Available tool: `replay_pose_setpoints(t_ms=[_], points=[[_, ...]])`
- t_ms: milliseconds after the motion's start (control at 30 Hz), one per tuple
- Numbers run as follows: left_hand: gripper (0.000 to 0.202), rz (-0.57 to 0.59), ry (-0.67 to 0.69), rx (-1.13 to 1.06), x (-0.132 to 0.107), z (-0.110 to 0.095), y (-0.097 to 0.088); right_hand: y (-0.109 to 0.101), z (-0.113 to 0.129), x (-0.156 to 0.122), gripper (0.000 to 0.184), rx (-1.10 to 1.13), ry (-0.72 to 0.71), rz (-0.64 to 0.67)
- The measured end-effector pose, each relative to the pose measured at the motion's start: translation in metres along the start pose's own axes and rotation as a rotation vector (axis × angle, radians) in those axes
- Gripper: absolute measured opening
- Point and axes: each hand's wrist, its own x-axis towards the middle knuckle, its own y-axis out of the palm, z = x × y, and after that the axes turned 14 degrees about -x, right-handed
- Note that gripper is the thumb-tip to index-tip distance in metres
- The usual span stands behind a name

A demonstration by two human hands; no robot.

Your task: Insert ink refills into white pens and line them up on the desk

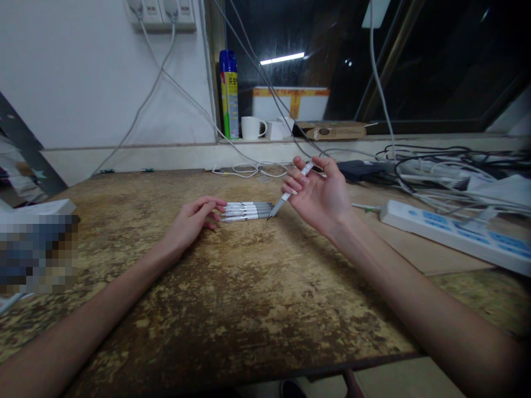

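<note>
Touching, with the partly open, loosely curled left hand (188, 222), the left ends of a tight row of slim white-and-grey pens (246, 211) lying flat on the worn, blotchy worktop (207, 298). Gripping another pen (285, 197) in the palm-up right hand (326, 196), slanted with its dark tip low, near the row's right end.

Bare forearms, dark shoe

The left forearm (120, 290) and right forearm (398, 293) are bare as far as the head view shows them. Both are slender and smooth in outline, broad toward the elbow and narrowing to slim wrists. The left hand (193, 218) and right hand (321, 199) are bare too, with slim fingers. At the bottom edge sits what looks like a dark shoe (291, 389), its toe rounded, mostly cut off by the frame.
</note>
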Motion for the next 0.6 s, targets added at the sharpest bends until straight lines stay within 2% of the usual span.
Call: replay_pose_setpoints(t_ms=[267,467,600], points=[[0.026,0.005,0.002,0.003,-0.0001,0.0015,-0.0003,0.0015,0.0011,-0.0004,0.017,0.006,0.014,0.008],[0.028,0.011,0.004,-0.006,-0.0005,0.0007,0.001,0.0023,0.0005,-0.0002,0.016,0.089,0.044,0.022],[0.027,0.025,0.008,-0.002,0.0002,0.0018,-0.0001,0.0024,0.0002,0.0003,0.02,0.039,0.021,0.032]])
